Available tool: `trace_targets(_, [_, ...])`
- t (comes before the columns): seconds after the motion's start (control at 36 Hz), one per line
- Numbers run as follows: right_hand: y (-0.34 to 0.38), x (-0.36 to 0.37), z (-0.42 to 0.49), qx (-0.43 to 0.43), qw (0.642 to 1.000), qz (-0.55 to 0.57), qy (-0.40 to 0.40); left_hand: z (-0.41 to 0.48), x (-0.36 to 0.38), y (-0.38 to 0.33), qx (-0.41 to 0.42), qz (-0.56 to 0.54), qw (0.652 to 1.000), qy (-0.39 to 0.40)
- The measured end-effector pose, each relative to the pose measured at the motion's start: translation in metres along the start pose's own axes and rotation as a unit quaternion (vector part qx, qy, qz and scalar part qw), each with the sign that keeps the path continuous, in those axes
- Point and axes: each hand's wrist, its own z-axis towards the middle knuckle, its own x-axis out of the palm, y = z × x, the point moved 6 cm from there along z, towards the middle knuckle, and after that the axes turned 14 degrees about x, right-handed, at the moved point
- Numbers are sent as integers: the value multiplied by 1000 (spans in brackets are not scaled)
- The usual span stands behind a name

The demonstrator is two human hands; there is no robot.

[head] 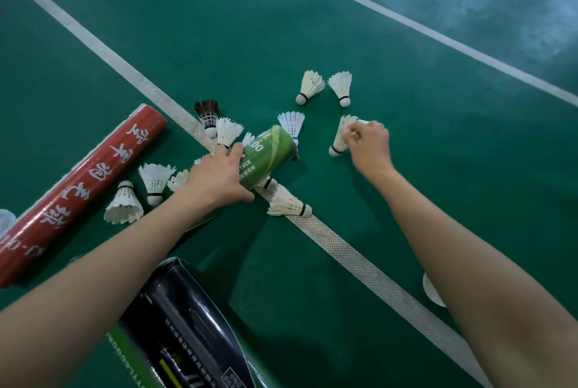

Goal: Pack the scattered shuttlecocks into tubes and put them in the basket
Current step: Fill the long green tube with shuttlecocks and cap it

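My left hand (219,178) grips a green tube (269,156) that lies tilted over the white court line, its open end pointing up and right. My right hand (369,143) pinches the feathers of a white shuttlecock (339,140) whose cork points down-left near the floor. Several white shuttlecocks lie scattered around: two at the top (309,87) (342,87), one with blue trim (291,123) behind the tube, one (287,203) on the line below it, others left of my left hand (155,179) (123,206). A dark-feathered shuttlecock (208,114) lies at the line.
A long red tube (81,187) with white characters lies on the green floor at the left. A black tube (184,325) lies near the bottom edge under my left forearm. A white round lid (431,290) shows beside my right forearm. White court lines cross the floor.
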Motion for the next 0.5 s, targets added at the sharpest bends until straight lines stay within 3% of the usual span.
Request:
trace_targets(0.19, [5, -39, -19, 9, 959, 280, 35, 1, -11, -29, 70, -29, 996, -39])
trace_targets(0.5, [2, -47, -61, -30, 943, 303, 136, -21, -23, -61, 171, -28, 984, -44])
